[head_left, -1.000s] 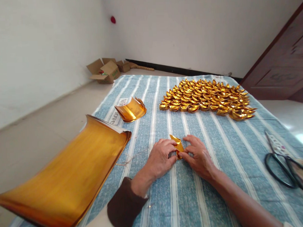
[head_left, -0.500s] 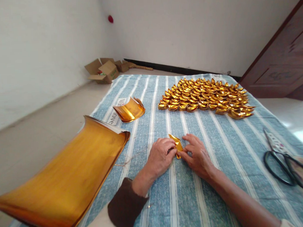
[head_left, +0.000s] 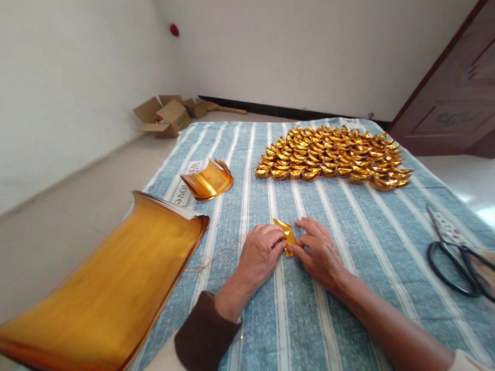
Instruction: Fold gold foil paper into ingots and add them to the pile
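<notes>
Head view: left hand [head_left: 261,255] and right hand [head_left: 321,252] both pinched shut on small gold foil piece [head_left: 286,235], held low over striped blue cloth [head_left: 346,214], between the two grips. Foil likely light, thin, slick, creases permanently; best held at folded edges with fingertips, not the middle. Beyond the grip: rows of folded gold ingots [head_left: 331,158]. Left of the grip: curled foil squares [head_left: 208,180] and large foil sheet stack [head_left: 100,288]. Right of the grip, well apart: black scissors [head_left: 461,259].
</notes>
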A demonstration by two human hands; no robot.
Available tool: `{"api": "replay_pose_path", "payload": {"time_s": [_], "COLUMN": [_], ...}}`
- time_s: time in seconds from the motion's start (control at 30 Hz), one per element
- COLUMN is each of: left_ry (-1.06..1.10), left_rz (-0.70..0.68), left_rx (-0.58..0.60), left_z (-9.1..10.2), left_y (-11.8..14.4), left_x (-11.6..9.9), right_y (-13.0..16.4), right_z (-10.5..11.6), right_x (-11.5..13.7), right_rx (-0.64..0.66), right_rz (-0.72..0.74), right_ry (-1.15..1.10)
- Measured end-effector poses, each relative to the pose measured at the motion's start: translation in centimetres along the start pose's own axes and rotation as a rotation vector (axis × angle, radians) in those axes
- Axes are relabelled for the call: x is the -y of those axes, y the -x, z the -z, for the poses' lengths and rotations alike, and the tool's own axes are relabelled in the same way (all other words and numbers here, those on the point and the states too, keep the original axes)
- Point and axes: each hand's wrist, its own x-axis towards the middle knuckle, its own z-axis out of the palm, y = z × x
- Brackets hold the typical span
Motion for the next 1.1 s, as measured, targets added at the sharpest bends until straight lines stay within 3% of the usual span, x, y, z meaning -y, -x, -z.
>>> {"api": "replay_pose_path", "payload": {"time_s": [1.1], "left_ry": [0.029], "left_rz": [0.034], "left_rx": [-0.016], "left_z": [-0.21], "left_y": [0.00], "left_x": [-0.20], "right_y": [-0.17], "right_z": [0.37], "right_x": [0.53], "right_rx": [-0.024], "right_rz": [0.040], "right_ry": [0.068]}}
